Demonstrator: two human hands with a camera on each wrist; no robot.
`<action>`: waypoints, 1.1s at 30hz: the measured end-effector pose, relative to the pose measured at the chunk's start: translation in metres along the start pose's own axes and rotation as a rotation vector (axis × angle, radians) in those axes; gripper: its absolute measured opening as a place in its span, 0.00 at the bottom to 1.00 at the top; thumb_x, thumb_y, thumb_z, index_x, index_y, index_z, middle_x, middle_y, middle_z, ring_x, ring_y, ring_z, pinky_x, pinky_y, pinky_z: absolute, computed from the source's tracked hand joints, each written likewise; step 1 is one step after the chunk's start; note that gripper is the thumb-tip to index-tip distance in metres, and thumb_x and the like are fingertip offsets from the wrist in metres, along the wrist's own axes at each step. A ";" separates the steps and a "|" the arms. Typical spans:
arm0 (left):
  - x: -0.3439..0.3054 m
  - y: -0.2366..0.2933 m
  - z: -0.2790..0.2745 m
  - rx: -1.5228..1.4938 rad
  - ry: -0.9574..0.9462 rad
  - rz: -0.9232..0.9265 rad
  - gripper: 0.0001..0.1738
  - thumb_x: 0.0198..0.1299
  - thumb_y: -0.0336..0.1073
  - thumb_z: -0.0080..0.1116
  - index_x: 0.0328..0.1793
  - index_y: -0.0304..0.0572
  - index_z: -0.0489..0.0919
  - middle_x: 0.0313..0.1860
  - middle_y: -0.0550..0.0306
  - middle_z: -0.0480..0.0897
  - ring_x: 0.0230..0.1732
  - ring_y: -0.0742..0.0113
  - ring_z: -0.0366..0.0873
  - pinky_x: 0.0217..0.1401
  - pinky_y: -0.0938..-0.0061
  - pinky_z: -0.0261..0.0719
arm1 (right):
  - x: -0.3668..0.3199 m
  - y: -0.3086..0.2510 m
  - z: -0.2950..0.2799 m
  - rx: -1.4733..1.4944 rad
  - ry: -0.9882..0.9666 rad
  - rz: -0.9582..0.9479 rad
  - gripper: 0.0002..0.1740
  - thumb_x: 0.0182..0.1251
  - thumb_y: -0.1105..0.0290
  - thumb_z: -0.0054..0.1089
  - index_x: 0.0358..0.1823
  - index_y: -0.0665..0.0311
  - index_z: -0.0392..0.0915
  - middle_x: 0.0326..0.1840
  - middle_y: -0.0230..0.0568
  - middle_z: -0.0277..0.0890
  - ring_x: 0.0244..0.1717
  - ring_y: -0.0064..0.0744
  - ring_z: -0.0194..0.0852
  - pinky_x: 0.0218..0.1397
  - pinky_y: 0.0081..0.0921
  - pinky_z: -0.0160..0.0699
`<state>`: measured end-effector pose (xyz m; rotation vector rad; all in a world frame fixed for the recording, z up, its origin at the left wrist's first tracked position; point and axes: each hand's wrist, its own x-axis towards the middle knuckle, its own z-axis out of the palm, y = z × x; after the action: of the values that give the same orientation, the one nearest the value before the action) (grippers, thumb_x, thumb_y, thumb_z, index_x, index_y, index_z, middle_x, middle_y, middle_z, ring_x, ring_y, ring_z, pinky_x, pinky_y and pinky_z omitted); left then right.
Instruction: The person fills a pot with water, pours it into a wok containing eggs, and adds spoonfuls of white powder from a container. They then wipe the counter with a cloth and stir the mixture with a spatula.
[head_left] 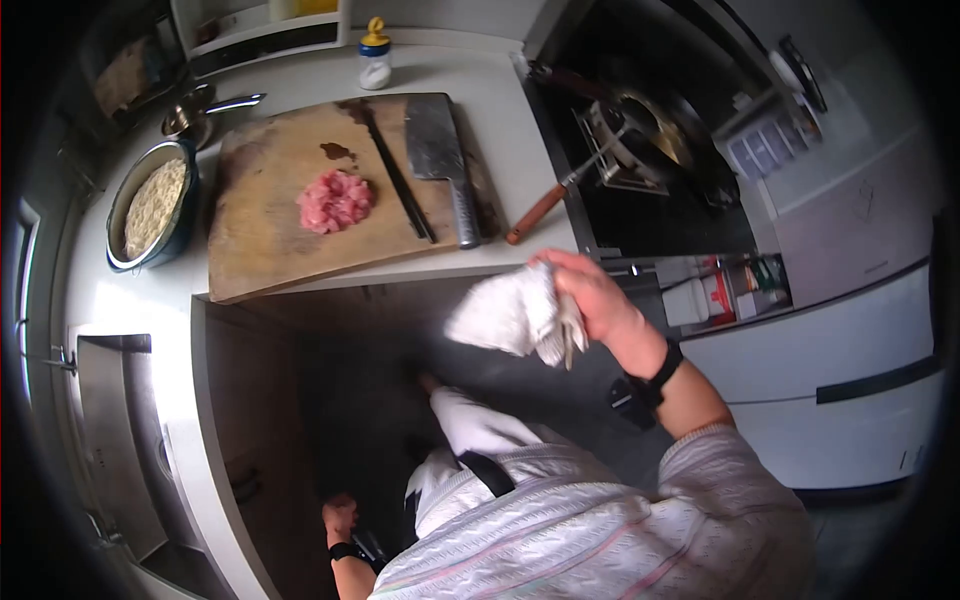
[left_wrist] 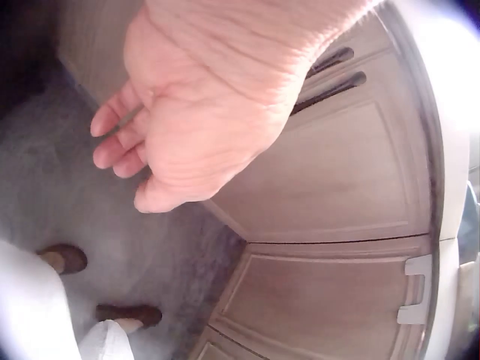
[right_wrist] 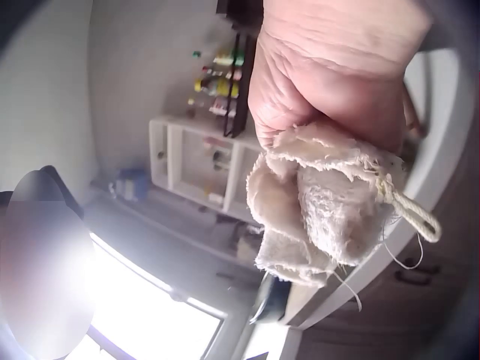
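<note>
A frayed white cloth (head_left: pixel 508 312) is gripped in my right hand (head_left: pixel 600 300), in front of the counter edge. In the right wrist view the cloth (right_wrist: pixel 337 210) hangs bunched below the palm, with a cord loop and loose threads. My left hand (head_left: pixel 341 515) hangs low at my side. Seen from the left wrist, that hand (left_wrist: pixel 210 105) holds nothing and its fingers are loosely bent. On the counter lies a wooden cutting board (head_left: pixel 260 245) with chopped pink meat (head_left: pixel 335 201), dark chopsticks (head_left: pixel 398 178) and a cleaver (head_left: pixel 430 140).
To the right is a stove (head_left: pixel 680 225) with a pan (head_left: pixel 690 150) and a wooden-handled utensil (head_left: pixel 540 212). A bowl of pale food (head_left: pixel 155 208) stands left of the board, above the sink (head_left: pixel 120 430). A yellow-capped jar (head_left: pixel 375 60) stands behind. An open drawer (head_left: pixel 725 290) juts out below the stove.
</note>
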<state>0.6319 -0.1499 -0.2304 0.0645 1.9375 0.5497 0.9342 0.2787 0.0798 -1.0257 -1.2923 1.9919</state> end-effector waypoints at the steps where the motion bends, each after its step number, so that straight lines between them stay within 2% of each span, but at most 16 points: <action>1: -0.005 -0.008 -0.001 0.053 -0.013 -0.035 0.18 0.50 0.29 0.59 0.48 0.33 0.77 0.28 0.55 0.80 0.20 0.71 0.76 0.19 0.77 0.72 | -0.023 0.011 -0.013 0.080 0.107 -0.002 0.13 0.57 0.77 0.48 0.45 0.68 0.72 0.39 0.36 0.75 0.40 0.25 0.75 0.45 0.23 0.76; 5: -0.009 -0.039 -0.006 0.085 -0.061 -0.090 0.17 0.49 0.28 0.58 0.47 0.33 0.77 0.24 0.54 0.78 0.18 0.68 0.76 0.18 0.75 0.72 | -0.071 0.033 -0.102 0.243 0.397 -0.068 0.15 0.57 0.77 0.52 0.47 0.68 0.71 0.44 0.41 0.75 0.44 0.32 0.76 0.49 0.30 0.77; 9: -0.027 -0.024 0.003 0.045 -0.007 -0.088 0.15 0.50 0.29 0.57 0.46 0.35 0.76 0.24 0.56 0.78 0.19 0.67 0.77 0.18 0.74 0.72 | -0.074 0.023 -0.199 0.238 0.551 -0.230 0.18 0.58 0.75 0.55 0.52 0.68 0.70 0.48 0.43 0.74 0.47 0.36 0.75 0.50 0.36 0.77; 12: -0.037 -0.001 0.027 0.020 0.062 -0.079 0.14 0.51 0.30 0.56 0.45 0.36 0.76 0.24 0.57 0.78 0.19 0.68 0.77 0.19 0.75 0.72 | -0.054 0.012 -0.269 0.077 0.786 -0.229 0.17 0.56 0.73 0.56 0.48 0.69 0.72 0.42 0.43 0.76 0.40 0.35 0.79 0.37 0.36 0.82; 13: -0.043 0.008 0.036 0.001 0.094 -0.059 0.14 0.51 0.30 0.56 0.45 0.37 0.76 0.25 0.58 0.79 0.20 0.68 0.77 0.18 0.75 0.72 | -0.044 0.008 -0.286 0.084 0.782 -0.227 0.17 0.56 0.73 0.56 0.48 0.69 0.72 0.42 0.43 0.76 0.40 0.35 0.79 0.37 0.36 0.82; 15: -0.051 0.030 0.059 -0.014 0.113 -0.039 0.14 0.51 0.30 0.56 0.45 0.37 0.76 0.25 0.58 0.79 0.20 0.69 0.77 0.19 0.76 0.72 | -0.021 0.000 -0.323 -0.063 0.972 -0.158 0.17 0.53 0.73 0.56 0.46 0.69 0.73 0.38 0.43 0.77 0.35 0.34 0.80 0.32 0.35 0.82; 16: -0.056 0.041 0.072 -0.029 0.121 -0.022 0.14 0.51 0.30 0.56 0.45 0.37 0.77 0.25 0.59 0.79 0.20 0.70 0.77 0.19 0.77 0.72 | -0.006 0.004 -0.350 -0.167 0.987 -0.135 0.20 0.50 0.71 0.57 0.46 0.70 0.72 0.36 0.42 0.77 0.36 0.35 0.80 0.31 0.34 0.82; 18: -0.065 0.062 0.097 -0.007 0.130 0.002 0.14 0.51 0.30 0.56 0.46 0.36 0.76 0.26 0.59 0.79 0.20 0.71 0.77 0.19 0.78 0.72 | 0.024 0.009 -0.392 -0.445 1.107 -0.018 0.23 0.48 0.67 0.60 0.46 0.71 0.72 0.38 0.50 0.77 0.39 0.42 0.80 0.37 0.36 0.82; 20: -0.074 0.078 0.116 0.016 0.149 0.023 0.15 0.51 0.30 0.56 0.46 0.36 0.76 0.26 0.59 0.79 0.20 0.72 0.76 0.19 0.79 0.72 | 0.052 0.015 -0.415 -1.045 1.261 0.088 0.27 0.46 0.62 0.63 0.48 0.70 0.71 0.44 0.57 0.76 0.46 0.48 0.78 0.48 0.35 0.78; 21: -0.079 0.085 0.125 0.007 0.151 0.044 0.15 0.51 0.30 0.57 0.47 0.35 0.76 0.26 0.59 0.79 0.20 0.73 0.76 0.19 0.80 0.72 | 0.059 0.010 -0.404 -1.160 1.181 0.197 0.28 0.47 0.61 0.63 0.49 0.67 0.71 0.49 0.59 0.74 0.52 0.49 0.74 0.56 0.32 0.73; 22: -0.082 0.087 0.133 -0.004 0.151 0.066 0.16 0.51 0.30 0.57 0.47 0.35 0.76 0.27 0.59 0.79 0.20 0.73 0.76 0.19 0.80 0.72 | 0.062 0.004 -0.392 -1.121 1.120 0.258 0.26 0.47 0.61 0.63 0.49 0.64 0.73 0.51 0.54 0.75 0.54 0.48 0.73 0.57 0.35 0.72; 24: -0.088 0.083 0.142 -0.024 0.152 0.056 0.16 0.51 0.30 0.57 0.47 0.34 0.76 0.27 0.59 0.79 0.20 0.73 0.75 0.20 0.81 0.72 | 0.071 0.000 -0.379 -1.129 1.073 0.285 0.23 0.47 0.63 0.62 0.47 0.61 0.75 0.51 0.51 0.74 0.53 0.47 0.73 0.56 0.36 0.73; 28: -0.100 0.073 0.158 -0.012 0.183 0.013 0.15 0.51 0.30 0.58 0.46 0.35 0.76 0.27 0.59 0.79 0.20 0.73 0.76 0.18 0.80 0.71 | 0.083 0.019 -0.338 -1.250 0.923 0.080 0.19 0.49 0.66 0.59 0.46 0.56 0.77 0.45 0.48 0.75 0.48 0.48 0.75 0.51 0.40 0.74; 29: -0.102 0.065 0.158 -0.002 0.175 -0.020 0.14 0.51 0.30 0.58 0.45 0.36 0.77 0.27 0.59 0.79 0.20 0.72 0.76 0.17 0.79 0.72 | 0.083 0.028 -0.323 -1.266 0.881 -0.032 0.19 0.50 0.66 0.60 0.46 0.56 0.77 0.44 0.46 0.74 0.46 0.48 0.75 0.48 0.40 0.75; 31: -0.105 0.052 0.159 0.011 0.182 -0.044 0.14 0.51 0.30 0.58 0.45 0.36 0.77 0.27 0.59 0.80 0.20 0.72 0.77 0.17 0.79 0.72 | 0.080 0.032 -0.285 -1.288 0.640 -0.120 0.22 0.48 0.65 0.61 0.49 0.54 0.77 0.41 0.43 0.73 0.41 0.46 0.75 0.42 0.39 0.76; 33: -0.110 0.049 0.159 0.042 0.187 -0.084 0.12 0.51 0.30 0.58 0.44 0.37 0.77 0.27 0.59 0.80 0.20 0.72 0.77 0.17 0.79 0.73 | 0.073 0.045 -0.251 -1.234 0.441 -0.341 0.18 0.47 0.66 0.62 0.43 0.55 0.80 0.37 0.44 0.73 0.38 0.46 0.76 0.40 0.38 0.76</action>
<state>0.8097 -0.0831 -0.1677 -0.0434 2.1234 0.4734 1.0993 0.4434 -0.0458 -1.4699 -2.2280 0.5062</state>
